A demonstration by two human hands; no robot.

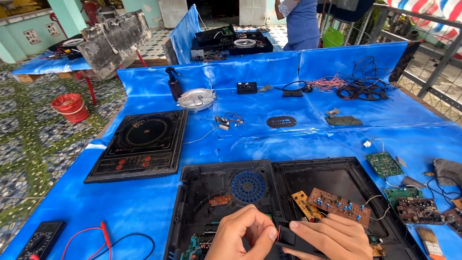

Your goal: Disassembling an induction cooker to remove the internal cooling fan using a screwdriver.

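**Both hands on a small black part, near edge of the bench**

You hold a small black part [288,237] low in the view, just above the near half of the open cooker casing [202,185]. Your right hand [329,238] carries it from below and the right, fingers curled under, thumb lying along its top. Your left hand [243,233] comes in from the left, thumb and forefinger tips closed on the part's left end. What kind of part it is, the view does not show.

Under your hands: the black plastic casing lies open in two halves. Left half has a round blue fan [248,186] and a small orange board [220,200]. Right half holds a brown circuit board [339,206] with blue components, and a yellow board [304,204] just left of it, near your right thumb.

Right of the casing: two green boards [384,164], a dark board [417,210], a paintbrush [428,240] at the near edge.

Left: a black induction cooktop panel [142,144], flat on the blue tarp [144,207]. Near left corner: a multimeter [41,239] with red and black leads [103,240].

Far side: brown spray bottle [173,83], silver oval part [196,99], tangled wires [337,82], dark copper coil [362,90]. Beyond the table, a person in blue [302,21] stands; a red basket [70,106] sits on the floor, far left.
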